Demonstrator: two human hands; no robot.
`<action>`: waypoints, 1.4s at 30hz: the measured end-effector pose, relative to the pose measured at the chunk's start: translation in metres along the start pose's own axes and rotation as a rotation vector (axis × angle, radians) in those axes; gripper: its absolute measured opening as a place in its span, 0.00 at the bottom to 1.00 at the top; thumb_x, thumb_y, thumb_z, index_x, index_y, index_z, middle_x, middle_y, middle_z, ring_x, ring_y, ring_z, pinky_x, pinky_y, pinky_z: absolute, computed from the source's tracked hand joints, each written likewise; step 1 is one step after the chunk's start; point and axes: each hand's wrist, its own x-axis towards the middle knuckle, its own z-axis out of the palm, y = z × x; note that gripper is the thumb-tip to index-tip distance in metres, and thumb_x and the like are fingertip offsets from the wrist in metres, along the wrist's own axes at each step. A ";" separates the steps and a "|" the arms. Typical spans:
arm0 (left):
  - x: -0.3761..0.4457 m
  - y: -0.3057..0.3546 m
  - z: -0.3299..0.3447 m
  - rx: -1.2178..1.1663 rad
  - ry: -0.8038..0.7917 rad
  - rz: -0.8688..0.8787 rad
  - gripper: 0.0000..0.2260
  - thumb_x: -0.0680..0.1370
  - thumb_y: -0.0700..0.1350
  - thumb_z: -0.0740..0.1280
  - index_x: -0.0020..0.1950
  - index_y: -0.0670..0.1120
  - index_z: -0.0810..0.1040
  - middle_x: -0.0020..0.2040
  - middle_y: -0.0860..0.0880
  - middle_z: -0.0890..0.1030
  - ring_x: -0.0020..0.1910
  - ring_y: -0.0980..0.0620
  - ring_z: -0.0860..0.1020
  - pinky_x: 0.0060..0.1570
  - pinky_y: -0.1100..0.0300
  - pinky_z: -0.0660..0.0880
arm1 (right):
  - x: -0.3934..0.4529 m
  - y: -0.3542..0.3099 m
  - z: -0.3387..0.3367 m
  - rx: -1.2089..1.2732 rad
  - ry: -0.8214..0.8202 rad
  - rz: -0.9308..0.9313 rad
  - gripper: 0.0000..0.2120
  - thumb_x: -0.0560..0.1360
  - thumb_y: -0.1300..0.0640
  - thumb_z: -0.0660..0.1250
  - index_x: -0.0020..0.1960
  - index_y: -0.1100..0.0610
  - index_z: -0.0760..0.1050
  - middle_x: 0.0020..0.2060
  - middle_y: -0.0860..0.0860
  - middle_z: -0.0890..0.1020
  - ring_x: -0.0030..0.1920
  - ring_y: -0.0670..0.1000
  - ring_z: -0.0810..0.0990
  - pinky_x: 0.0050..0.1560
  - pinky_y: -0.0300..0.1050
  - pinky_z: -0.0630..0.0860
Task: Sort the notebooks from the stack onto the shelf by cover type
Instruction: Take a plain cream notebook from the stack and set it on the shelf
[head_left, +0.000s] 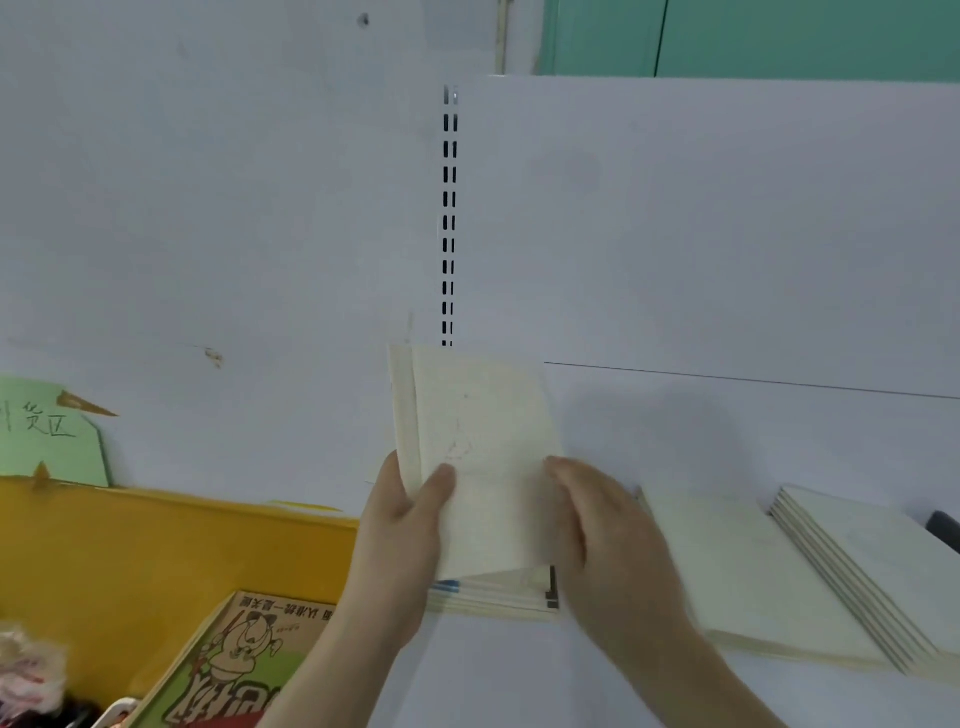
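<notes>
A cream notebook (483, 447) with a faint drawing on its cover stands upright in front of me. My left hand (405, 540) grips its lower left edge, thumb on the cover. My right hand (597, 540) touches its right edge, and the hand is blurred. Under it a small stack of notebooks (493, 597) with blue marks on the spines lies on the white shelf (727, 426). To the right lie a flat pale notebook pile (737, 566) and a second pile of several cream notebooks (878, 577).
A yellow bin (156, 545) stands at the left with a cartoon-covered book (239, 665) leaning in it. A green paper sign (47, 431) sits behind the bin. A slotted shelf upright (449, 218) runs up the white back panel. A dark object (945, 525) shows at the right edge.
</notes>
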 end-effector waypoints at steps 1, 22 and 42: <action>0.001 0.002 -0.006 -0.005 0.013 0.006 0.07 0.83 0.46 0.65 0.58 0.56 0.77 0.51 0.55 0.86 0.52 0.52 0.84 0.56 0.45 0.80 | 0.006 0.011 0.001 0.004 -0.070 0.105 0.17 0.78 0.61 0.58 0.64 0.57 0.77 0.60 0.51 0.81 0.60 0.51 0.78 0.62 0.42 0.71; 0.007 0.007 -0.050 -0.108 0.124 -0.033 0.08 0.83 0.45 0.64 0.60 0.53 0.78 0.54 0.51 0.84 0.54 0.49 0.82 0.46 0.53 0.79 | 0.038 0.054 0.025 -0.353 -0.483 -0.218 0.20 0.75 0.57 0.67 0.66 0.52 0.68 0.50 0.51 0.79 0.29 0.54 0.76 0.28 0.48 0.75; -0.006 -0.003 -0.004 -0.014 0.048 0.023 0.05 0.82 0.49 0.63 0.54 0.57 0.78 0.47 0.55 0.85 0.51 0.50 0.83 0.54 0.41 0.81 | 0.019 -0.038 -0.018 -0.327 0.058 -0.041 0.16 0.75 0.50 0.59 0.55 0.52 0.81 0.42 0.47 0.85 0.33 0.55 0.82 0.28 0.45 0.75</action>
